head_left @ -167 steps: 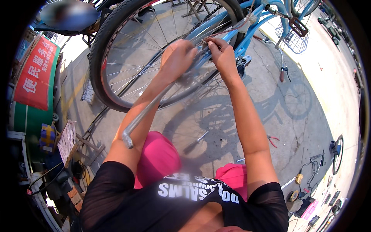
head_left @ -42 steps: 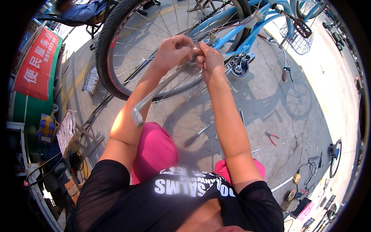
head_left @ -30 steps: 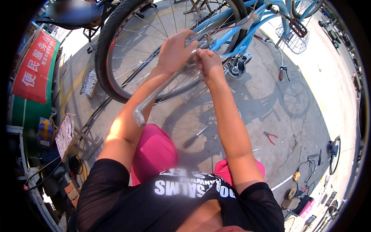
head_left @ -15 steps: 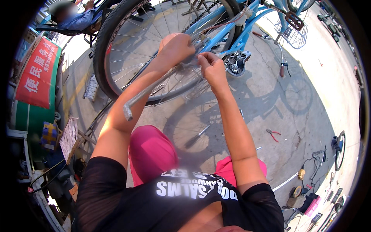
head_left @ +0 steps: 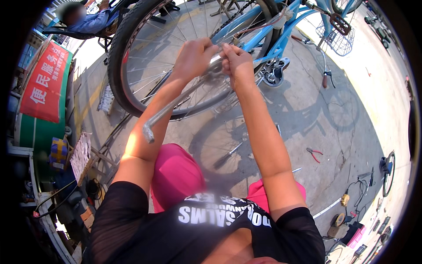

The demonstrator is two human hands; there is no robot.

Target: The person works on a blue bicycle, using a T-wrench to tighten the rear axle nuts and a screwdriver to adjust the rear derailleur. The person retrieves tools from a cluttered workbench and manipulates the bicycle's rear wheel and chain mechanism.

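Pinching, tightly curled hands (head_left: 192, 59) (head_left: 240, 67) near metal bar (head_left: 167, 111)

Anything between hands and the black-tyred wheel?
Nothing visible separates the left hand or right hand from the wheel, though they hide what's behind them. A bent metal bar crosses in front of the left forearm.

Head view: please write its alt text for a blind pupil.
A person's left hand and right hand are close together in front of the wheel of a blue bicycle; what lies between them is blurred. A bent metal bar slants below the left hand, and red-handled pliers lie on the concrete.
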